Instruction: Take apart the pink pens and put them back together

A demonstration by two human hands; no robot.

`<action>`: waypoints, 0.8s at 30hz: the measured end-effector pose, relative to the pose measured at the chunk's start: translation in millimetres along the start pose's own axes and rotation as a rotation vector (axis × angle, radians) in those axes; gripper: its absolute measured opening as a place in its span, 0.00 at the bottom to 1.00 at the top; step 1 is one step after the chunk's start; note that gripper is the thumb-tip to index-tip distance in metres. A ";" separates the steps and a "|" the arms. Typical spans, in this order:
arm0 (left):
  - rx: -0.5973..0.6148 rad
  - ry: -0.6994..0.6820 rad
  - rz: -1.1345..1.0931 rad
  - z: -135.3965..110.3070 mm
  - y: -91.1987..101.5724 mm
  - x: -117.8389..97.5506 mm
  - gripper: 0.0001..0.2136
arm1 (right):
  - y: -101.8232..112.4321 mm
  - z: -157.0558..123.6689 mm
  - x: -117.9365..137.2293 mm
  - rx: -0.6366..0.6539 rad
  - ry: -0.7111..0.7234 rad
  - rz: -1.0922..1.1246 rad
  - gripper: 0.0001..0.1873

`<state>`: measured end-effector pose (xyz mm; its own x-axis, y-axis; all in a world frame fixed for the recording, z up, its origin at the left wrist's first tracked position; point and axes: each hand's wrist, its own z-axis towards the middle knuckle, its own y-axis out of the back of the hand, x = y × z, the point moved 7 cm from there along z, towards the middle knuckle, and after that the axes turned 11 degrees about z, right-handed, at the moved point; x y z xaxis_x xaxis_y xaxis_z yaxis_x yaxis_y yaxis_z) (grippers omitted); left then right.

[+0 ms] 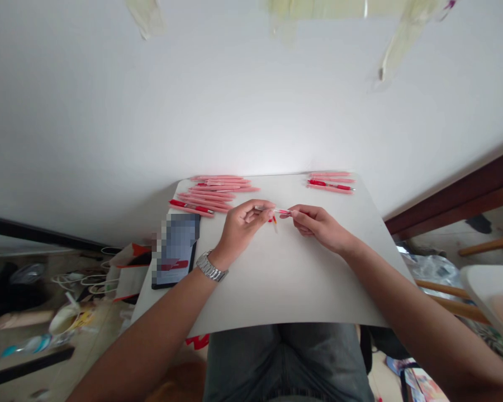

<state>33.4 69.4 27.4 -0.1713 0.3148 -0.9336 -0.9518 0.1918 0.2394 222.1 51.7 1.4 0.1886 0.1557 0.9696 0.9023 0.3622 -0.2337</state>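
Note:
Over the middle of the table, my left hand [248,219] and my right hand [318,224] face each other, fingers closed in a pinch. Between them runs a slim clear-and-red pen piece [282,211], held at its two ends. Whether it is one piece or two parts meeting, I cannot tell. On the left side a greyish end shows at my left fingertips; the right end disappears into my right fingers. Just below, a small red and orange pen part [275,222] shows near the tabletop, partly hidden by the hands.
Several pink-sleeved pens [212,195] lie at the table's back left, with a red pen [191,207] in front. Another group, including a red pen [331,185], lies at the back right. A phone [176,251] rests at the left edge. The wall [251,111] rises behind the table [293,290].

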 end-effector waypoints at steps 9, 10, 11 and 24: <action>-0.050 -0.028 -0.011 0.2 5.1 -4.6 0.13 | -8.8 -3.6 -12.6 0.124 -0.151 0.133 0.25; -0.061 -0.027 0.007 0.4 5.7 -4.8 0.13 | -7.4 -3.3 -10.9 0.117 -0.120 0.093 0.25; -0.072 -0.026 0.023 0.4 6.1 -5.5 0.13 | -5.9 -3.1 -8.4 0.105 -0.080 0.036 0.25; -0.085 -0.309 0.532 -6.2 1.3 -33.2 0.10 | -2.1 -8.2 5.1 0.085 0.007 -0.227 0.26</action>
<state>36.2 53.4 57.1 -0.5588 0.6038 -0.5685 -0.7751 -0.1363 0.6170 224.3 44.2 7.4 -0.0121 0.0558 0.9984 0.8861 0.4633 -0.0151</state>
